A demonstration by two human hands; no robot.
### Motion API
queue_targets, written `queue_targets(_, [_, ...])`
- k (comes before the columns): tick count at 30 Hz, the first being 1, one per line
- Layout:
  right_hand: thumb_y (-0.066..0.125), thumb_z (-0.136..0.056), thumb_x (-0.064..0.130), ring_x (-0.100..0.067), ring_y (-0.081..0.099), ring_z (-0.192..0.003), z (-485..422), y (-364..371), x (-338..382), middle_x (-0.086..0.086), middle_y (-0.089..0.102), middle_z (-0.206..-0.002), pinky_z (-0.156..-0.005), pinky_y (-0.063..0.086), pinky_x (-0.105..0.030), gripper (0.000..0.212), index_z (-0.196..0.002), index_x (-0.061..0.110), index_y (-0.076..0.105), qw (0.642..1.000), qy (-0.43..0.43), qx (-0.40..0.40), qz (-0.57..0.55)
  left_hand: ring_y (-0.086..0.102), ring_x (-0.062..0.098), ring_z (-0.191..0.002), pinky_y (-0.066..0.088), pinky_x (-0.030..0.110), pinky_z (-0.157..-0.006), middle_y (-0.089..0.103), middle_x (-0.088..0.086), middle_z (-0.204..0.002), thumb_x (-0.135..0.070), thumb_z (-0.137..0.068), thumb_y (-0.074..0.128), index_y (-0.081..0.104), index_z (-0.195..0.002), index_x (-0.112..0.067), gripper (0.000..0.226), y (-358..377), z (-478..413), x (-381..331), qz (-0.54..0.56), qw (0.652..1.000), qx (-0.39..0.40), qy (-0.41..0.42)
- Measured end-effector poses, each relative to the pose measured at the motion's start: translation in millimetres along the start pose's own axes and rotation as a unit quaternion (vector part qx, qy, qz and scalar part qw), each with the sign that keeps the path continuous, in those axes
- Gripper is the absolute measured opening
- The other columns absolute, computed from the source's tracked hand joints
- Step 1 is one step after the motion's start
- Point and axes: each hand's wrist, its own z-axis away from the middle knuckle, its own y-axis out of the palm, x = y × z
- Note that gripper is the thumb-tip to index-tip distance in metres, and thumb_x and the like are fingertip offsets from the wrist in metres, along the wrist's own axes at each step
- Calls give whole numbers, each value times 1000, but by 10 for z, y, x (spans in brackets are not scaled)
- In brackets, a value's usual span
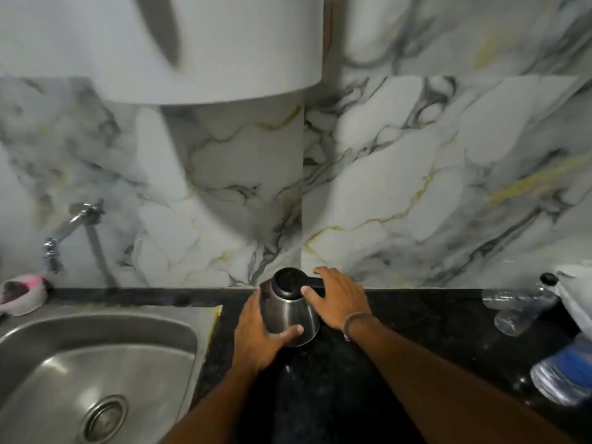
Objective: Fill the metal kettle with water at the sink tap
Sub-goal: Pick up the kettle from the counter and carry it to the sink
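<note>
- We see the metal kettle standing upright on the dark worktop, close against the marbled wall, held between both hands.
- Its black lid is shut, and a black handle juts from the top toward the right hand.
- The left hand wraps the kettle's steel body from the near left side, thumb pressed across the front of the metal.
- The right hand grasps the black handle, fingers curled over it and thumb reaching toward the lid; a dark band circles that wrist.
- To the left of the left hand lies the steel sink, its drain toward the near edge.
- Farther left and above the sink, the tap projects from the wall, well apart from the kettle.
- A pink and grey scrubber rests on the ledge at the far left.
- To the right of the right hand, well apart, a clear plastic bottle with a black cap lies tilted on the worktop.
- A second bottle with a blue label lies nearer us, blurred.
</note>
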Motion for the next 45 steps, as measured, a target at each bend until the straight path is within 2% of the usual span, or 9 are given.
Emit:
queue_targets(8, [35,-69,105,-38,66,-119,-639,183,46,-10,73,-131,-110,43,-60,104,-129,25,63,985,94,130,65,51,19,-149,46,53,-125,50,-6,-163,-49,-31,115,29,-169,-30,164,574,-276,376,161,984,0,-75])
queue_targets(14, [42,-52,110,-40,64,-127,-887,198,114,-12,68,-143,-111,46,-58,127,-141,22,60,967,122,212,76,53,15,-148,48,52,-122,52,-13,-160,-45,-27,115,30,-167,-43,164,660,-260,421,176,982,-28,-70])
queue_targets(19, [49,-53,104,-34,69,-106,-928,200,126,-8,74,-117,-102,53,-52,108,-123,23,66,968,121,209,60,55,10,-145,50,55,-121,54,-19,-157,-64,-32,112,29,-165,-52,157,646,-283,477,174,983,-22,-51])
queue_targets(23, [50,-50,100,-28,68,-96,-883,89,166,-3,73,-105,-92,55,-46,91,-102,27,67,975,109,193,15,58,-8,-135,52,36,-111,57,-32,-147,-73,-36,108,30,-158,-65,144,569,-340,401,163,985,-46,-23])
queue_targets(27, [61,-53,95,-22,72,-82,-714,-166,246,2,77,-87,-80,55,-42,78,-84,24,70,977,111,158,-92,63,4,-133,57,39,-106,60,-27,-147,-69,-32,108,30,-162,-60,151,352,-264,212,130,989,-64,-29])
queue_targets(32, [71,-65,72,-17,61,-58,-265,-565,503,9,68,-61,-61,50,-33,49,-74,24,80,939,87,194,-270,66,9,-132,60,47,-108,64,-25,-145,-66,-26,108,33,-160,-56,154,-150,163,-20,117,990,-66,-30])
queue_targets(35, [72,-74,60,-22,58,-56,125,-672,686,-9,67,-69,-56,48,-34,56,-89,8,83,893,76,242,-372,66,5,-134,59,46,-109,67,-24,-146,-60,-29,112,39,-159,-54,149,-558,638,-129,146,985,-84,-30])
queue_targets(41, [66,-71,68,-27,61,-53,773,-414,1036,-24,68,-69,-50,49,-31,62,-76,9,84,850,59,304,-427,63,66,-125,51,79,-99,66,41,-136,-2,-90,87,53,-150,13,71,-1556,1366,-644,300,939,69,155])
queue_targets(45, [61,-67,72,-26,59,-50,1046,-25,1378,-24,67,-67,-45,43,-28,72,-81,6,86,852,60,295,-428,79,26,-119,63,52,-101,82,3,-126,-46,-84,99,63,-154,-17,83,-1847,1769,-357,267,963,-21,22])
